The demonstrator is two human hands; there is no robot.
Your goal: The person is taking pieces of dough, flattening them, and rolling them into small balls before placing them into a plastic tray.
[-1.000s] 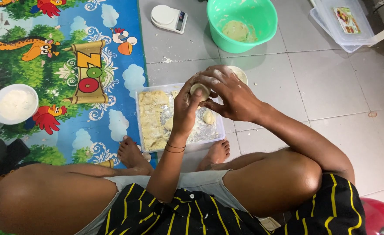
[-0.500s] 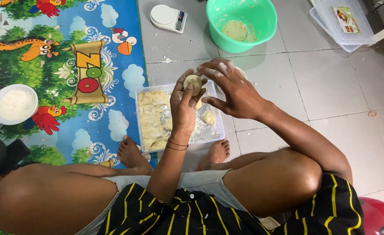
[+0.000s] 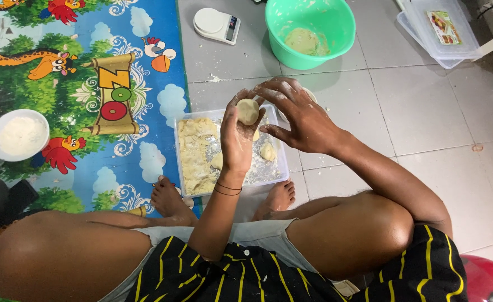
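I sit cross-legged on the floor. My left hand (image 3: 238, 140) is raised, palm up, holding a small round ball of pale dough (image 3: 248, 111) at its fingertips. My right hand (image 3: 298, 114) hovers just right of the ball with fingers spread, its fingertips touching or nearly touching it. Both hands are above a clear rectangular tray (image 3: 187, 120) that holds a slab of yellowish dough (image 3: 193, 154) on its left side, flour, and a few small dough pieces (image 3: 267, 151).
A green bowl (image 3: 336, 22) with a dough lump stands ahead on the grey tiles, a white kitchen scale (image 3: 217, 25) to its left. Clear plastic lidded boxes (image 3: 442, 33) sit far right. A white bowl of flour (image 3: 20, 134) rests on the colourful play mat (image 3: 90, 84).
My right hand has lifted off the dough ball and opened its fingers, uncovering the ball on my left hand. The left hand stays in place above the tray.
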